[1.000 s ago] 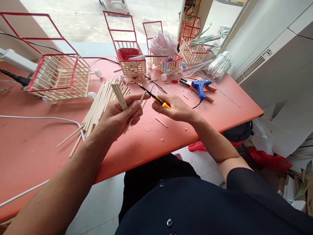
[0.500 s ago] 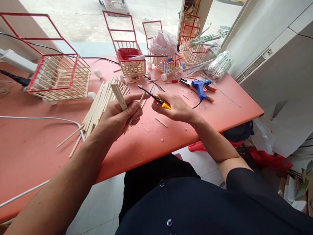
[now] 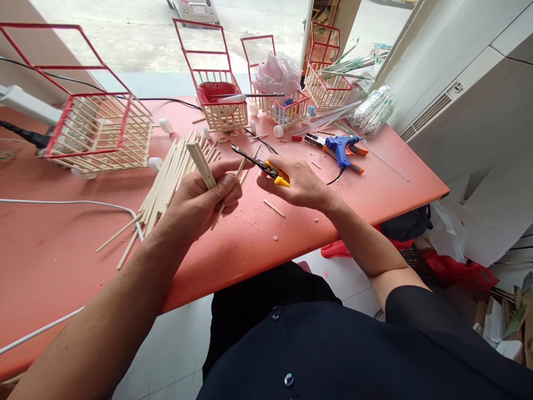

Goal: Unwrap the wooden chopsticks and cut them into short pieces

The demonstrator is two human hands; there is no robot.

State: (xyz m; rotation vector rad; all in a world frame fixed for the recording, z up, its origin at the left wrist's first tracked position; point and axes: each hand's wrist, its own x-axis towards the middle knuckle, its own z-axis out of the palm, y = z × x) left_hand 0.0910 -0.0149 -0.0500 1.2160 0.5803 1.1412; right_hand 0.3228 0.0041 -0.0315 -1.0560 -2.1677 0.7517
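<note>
My left hand (image 3: 214, 194) is closed round a small bundle of pale wooden sticks (image 3: 201, 164), which stands up out of the fist. Between its thumb and fingers a single wooden stick (image 3: 219, 213) sits at a slant. In my right hand (image 3: 297, 180) are pliers with yellow handles (image 3: 282, 181) and long dark jaws, pointing left. The jaws lie just above my left forefinger, close to the upper end of the single stick; whether they touch it I cannot tell. Under and beside my left wrist a pile of loose wooden sticks (image 3: 169, 178) rests on the table.
Small stick-built carts with red frames stand along the back: a large one (image 3: 100, 130) at left, others (image 3: 225, 114) further right. A blue glue gun (image 3: 342, 149) lies on orange-handled pliers (image 3: 357, 168). Offcuts dot the pink table (image 3: 250, 244). A white cable (image 3: 83, 204) crosses the left side.
</note>
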